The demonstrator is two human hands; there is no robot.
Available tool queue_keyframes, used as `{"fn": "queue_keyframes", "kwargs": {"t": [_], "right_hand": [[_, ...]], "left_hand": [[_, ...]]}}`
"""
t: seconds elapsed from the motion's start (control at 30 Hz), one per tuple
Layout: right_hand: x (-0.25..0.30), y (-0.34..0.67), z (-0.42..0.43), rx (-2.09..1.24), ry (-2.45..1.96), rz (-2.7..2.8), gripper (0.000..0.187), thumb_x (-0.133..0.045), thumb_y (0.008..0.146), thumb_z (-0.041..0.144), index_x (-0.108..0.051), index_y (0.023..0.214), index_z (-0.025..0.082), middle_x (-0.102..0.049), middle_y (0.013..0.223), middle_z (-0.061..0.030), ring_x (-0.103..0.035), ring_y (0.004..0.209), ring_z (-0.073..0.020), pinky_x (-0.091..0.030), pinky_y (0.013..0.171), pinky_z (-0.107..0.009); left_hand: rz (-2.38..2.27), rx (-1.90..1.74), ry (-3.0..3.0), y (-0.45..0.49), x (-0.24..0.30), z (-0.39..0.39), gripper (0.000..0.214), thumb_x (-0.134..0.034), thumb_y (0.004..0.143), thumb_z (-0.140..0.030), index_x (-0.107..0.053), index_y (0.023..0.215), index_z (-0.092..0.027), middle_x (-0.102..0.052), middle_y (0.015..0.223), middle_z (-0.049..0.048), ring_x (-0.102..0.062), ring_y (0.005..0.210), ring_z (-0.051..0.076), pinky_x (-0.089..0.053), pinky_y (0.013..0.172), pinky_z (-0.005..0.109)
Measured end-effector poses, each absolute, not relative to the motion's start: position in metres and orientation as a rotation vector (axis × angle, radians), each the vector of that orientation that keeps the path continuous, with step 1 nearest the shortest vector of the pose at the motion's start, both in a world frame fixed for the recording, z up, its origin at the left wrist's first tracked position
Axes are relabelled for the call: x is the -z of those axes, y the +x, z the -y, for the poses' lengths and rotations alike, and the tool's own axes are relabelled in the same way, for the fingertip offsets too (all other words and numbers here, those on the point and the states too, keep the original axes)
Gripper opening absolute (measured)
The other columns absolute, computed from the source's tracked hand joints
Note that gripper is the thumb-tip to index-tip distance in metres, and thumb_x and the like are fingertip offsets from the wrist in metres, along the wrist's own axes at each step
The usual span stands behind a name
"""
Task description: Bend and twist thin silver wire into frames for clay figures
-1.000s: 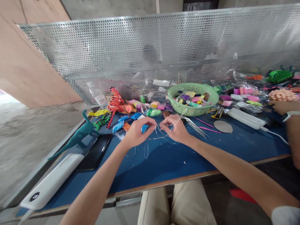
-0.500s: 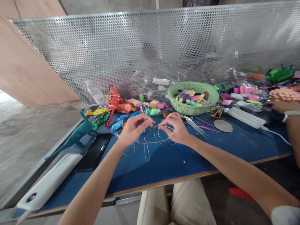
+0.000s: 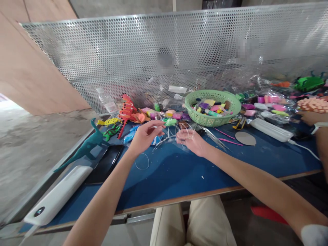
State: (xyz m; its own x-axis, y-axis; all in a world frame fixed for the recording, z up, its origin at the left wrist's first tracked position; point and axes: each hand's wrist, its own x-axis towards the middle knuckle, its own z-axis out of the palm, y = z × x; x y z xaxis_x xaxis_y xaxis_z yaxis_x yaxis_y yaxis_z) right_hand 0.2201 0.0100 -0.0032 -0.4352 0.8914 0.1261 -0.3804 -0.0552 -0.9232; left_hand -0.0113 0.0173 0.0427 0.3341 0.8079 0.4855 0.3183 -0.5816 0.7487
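A thin, silvery, twisted wire frame (image 3: 167,139) with several loops is above the blue table, partly smeared by motion. My right hand (image 3: 192,140) has its fingers closed on the frame's right end; loops stick up past the fingertips. To the left, my left hand (image 3: 146,137) is beside the frame, its fingers curved and apart with nothing seen between them. A loose wire loop (image 3: 142,162) lies on the table below my left wrist. Right of my right hand is a bundle of straight wires (image 3: 214,137).
Left are a teal dinosaur figure (image 3: 88,145), a black phone (image 3: 106,165) and a white power bank (image 3: 58,194). Behind stand a red-orange figure (image 3: 126,111) and a green basket (image 3: 205,119). On the right are a white device (image 3: 271,130) and a co-worker's arm (image 3: 321,140). Perforated metal panel (image 3: 128,51) behind.
The wire frame has turned and tilted upward in my right hand, whose wrist has rotated. My left hand has come away from the wire, its fingers parting.
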Motion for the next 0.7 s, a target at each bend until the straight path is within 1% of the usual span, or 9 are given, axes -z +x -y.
{"fn": "queue_keyframes", "kwargs": {"t": [0.1, 0.17, 0.23, 0.33, 0.4, 0.53, 0.63, 0.7], "right_hand": [[0.004, 0.223, -0.015, -1.980, -0.605, 0.953, 0.018, -0.082, 0.075, 0.030, -0.069, 0.080, 0.019, -0.062, 0.068, 0.0001, -0.056, 0.066, -0.0139, -0.050, 0.068, -0.029], [0.003, 0.223, -0.015, -2.085, -0.581, 0.859, 0.016, -0.081, 0.076, 0.028, -0.069, 0.080, 0.019, -0.061, 0.068, 0.0007, -0.055, 0.066, -0.0132, -0.050, 0.067, -0.029], [0.003, 0.222, -0.013, -2.131, -0.561, 0.819, 0.015, -0.081, 0.078, 0.027, -0.069, 0.081, 0.019, -0.062, 0.071, 0.0008, -0.054, 0.065, -0.0122, -0.051, 0.066, -0.028], [0.004, 0.218, -0.008, -2.158, -0.556, 0.810, 0.017, -0.082, 0.078, 0.027, -0.069, 0.085, 0.020, -0.065, 0.077, -0.0002, -0.052, 0.065, -0.0115, -0.051, 0.064, -0.027], [0.004, 0.215, -0.006, -2.163, -0.562, 0.806, 0.019, -0.083, 0.076, 0.028, -0.069, 0.085, 0.020, -0.066, 0.079, -0.0010, -0.051, 0.064, -0.0116, -0.050, 0.062, -0.027], [0.000, 0.213, -0.002, -2.082, -0.559, 0.859, 0.022, -0.086, 0.072, 0.029, -0.068, 0.079, 0.019, -0.065, 0.075, 0.0000, -0.048, 0.062, -0.0104, -0.048, 0.061, -0.024], [-0.002, 0.212, 0.000, -1.979, -0.549, 0.944, 0.023, -0.086, 0.072, 0.031, -0.067, 0.075, 0.019, -0.063, 0.070, 0.0009, -0.048, 0.060, -0.0098, -0.045, 0.061, -0.024], [-0.002, 0.210, -0.001, -1.904, -0.551, 1.000, 0.023, -0.087, 0.071, 0.032, -0.068, 0.074, 0.019, -0.064, 0.069, 0.0009, -0.051, 0.061, -0.0100, -0.044, 0.062, -0.025]], "left_hand": [[-0.928, -1.294, 2.455, -0.009, -0.038, -0.018, 0.025, -0.072, 0.089, -0.034, -0.075, 0.111, -0.024, -0.073, 0.116, 0.0097, -0.069, 0.106, 0.022, -0.057, 0.096, 0.040], [-0.842, -1.340, 2.556, -0.004, -0.033, -0.015, 0.028, -0.076, 0.086, -0.032, -0.075, 0.113, -0.026, -0.073, 0.119, 0.0086, -0.068, 0.111, 0.023, -0.054, 0.101, 0.041], [-0.842, -1.451, 2.535, 0.003, -0.025, -0.012, 0.026, -0.078, 0.085, -0.031, -0.077, 0.111, -0.027, -0.075, 0.114, 0.0069, -0.069, 0.107, 0.022, -0.055, 0.099, 0.041], [-0.971, -1.626, 2.402, 0.013, -0.014, -0.009, 0.016, -0.077, 0.085, -0.033, -0.080, 0.099, -0.027, -0.077, 0.102, 0.0052, -0.072, 0.099, 0.023, -0.058, 0.093, 0.041], [-1.025, -1.686, 2.327, 0.018, -0.008, -0.008, 0.012, -0.077, 0.085, -0.035, -0.081, 0.093, -0.027, -0.077, 0.100, 0.0049, -0.073, 0.095, 0.023, -0.060, 0.090, 0.041], [-1.033, -1.760, 2.276, 0.023, -0.003, -0.008, 0.012, -0.081, 0.081, -0.036, -0.081, 0.089, -0.028, -0.078, 0.099, 0.0039, -0.074, 0.094, 0.024, -0.061, 0.089, 0.043], [-1.034, -1.766, 2.269, 0.024, -0.003, -0.007, 0.007, -0.078, 0.083, -0.036, -0.081, 0.085, -0.029, -0.078, 0.097, 0.0027, -0.074, 0.096, 0.024, -0.061, 0.090, 0.045], [-1.047, -1.745, 2.272, 0.024, -0.003, -0.006, 0.008, -0.076, 0.085, -0.036, -0.080, 0.083, -0.029, -0.079, 0.097, 0.0025, -0.074, 0.095, 0.024, -0.061, 0.090, 0.045]]}}
